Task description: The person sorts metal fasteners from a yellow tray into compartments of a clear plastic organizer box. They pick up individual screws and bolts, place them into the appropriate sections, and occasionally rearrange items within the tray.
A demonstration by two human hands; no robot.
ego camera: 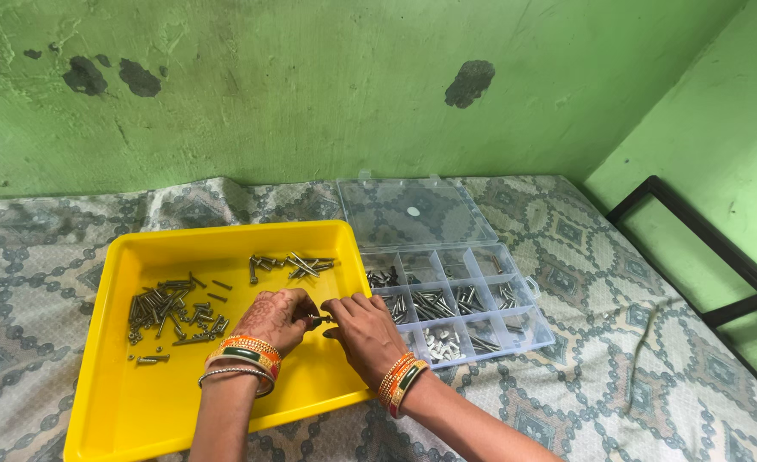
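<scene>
Near the yellow tray point(122, 402)'s right rim, left hand point(277, 321) and right hand point(363, 329) meet — fingers pinching one small screw point(318, 319) together.

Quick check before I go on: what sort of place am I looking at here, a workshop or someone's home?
Most likely a room in a home, not a workshop: the yellow tray and clear compartment box sit on a patterned bedsheet, a dark metal bed frame runs alongside, and the green plaster wall is stained.

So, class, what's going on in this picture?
A person's left hand and right hand meet over a yellow tray, pinching a small screw between them. Loose screws lie scattered in the tray. Beside it, an open clear compartment box holds sorted hardware.
</scene>
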